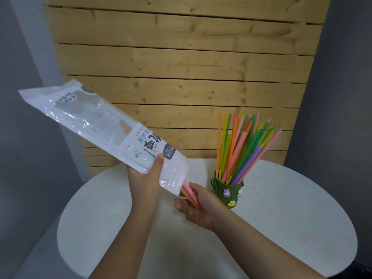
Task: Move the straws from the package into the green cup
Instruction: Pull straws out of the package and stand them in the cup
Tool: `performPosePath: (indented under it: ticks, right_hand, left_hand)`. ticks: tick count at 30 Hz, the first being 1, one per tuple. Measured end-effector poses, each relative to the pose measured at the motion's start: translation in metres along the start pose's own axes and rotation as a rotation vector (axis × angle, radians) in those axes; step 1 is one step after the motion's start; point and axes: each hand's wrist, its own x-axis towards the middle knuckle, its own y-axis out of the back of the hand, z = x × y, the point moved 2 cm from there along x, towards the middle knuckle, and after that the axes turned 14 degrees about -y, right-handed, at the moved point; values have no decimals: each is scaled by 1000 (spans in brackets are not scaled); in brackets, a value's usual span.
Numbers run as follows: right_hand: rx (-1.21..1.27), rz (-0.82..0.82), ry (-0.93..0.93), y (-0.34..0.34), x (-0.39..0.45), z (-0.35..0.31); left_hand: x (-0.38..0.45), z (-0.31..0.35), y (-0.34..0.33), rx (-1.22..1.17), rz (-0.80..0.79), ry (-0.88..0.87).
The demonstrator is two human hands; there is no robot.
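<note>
My left hand [148, 174] grips a clear and white plastic straw package [96, 125], held tilted above the table with its open end pointing down to the right. A few pink and orange straws [190, 193] stick out of that open end, and my right hand [198, 206] is closed around their ends. Their far tips show through the clear part of the package. To the right stands the dark green cup [227, 193] with small cartoon charms, holding several colourful straws [244, 146] that fan upward.
The cup stands on a round white table [291, 218]. A wooden slat panel [181, 67] rises behind it, with grey walls [26, 137] on both sides.
</note>
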Motion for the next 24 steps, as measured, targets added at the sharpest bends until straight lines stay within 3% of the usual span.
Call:
performPosePath:
  ticks: [11, 16, 21, 24]
  right_hand:
    - [-155, 40, 58, 5, -2, -7]
    - [-369, 152, 217, 9, -18, -20]
    - [-672, 414, 461, 17, -39, -39]
    - [-636, 413, 501, 22, -46, -47]
  left_hand:
    - [2, -6, 3, -62, 41, 64]
    - [9, -9, 9, -181, 131, 92]
    - [15, -19, 18, -332, 272, 261]
    - [16, -27, 23, -387, 354, 393]
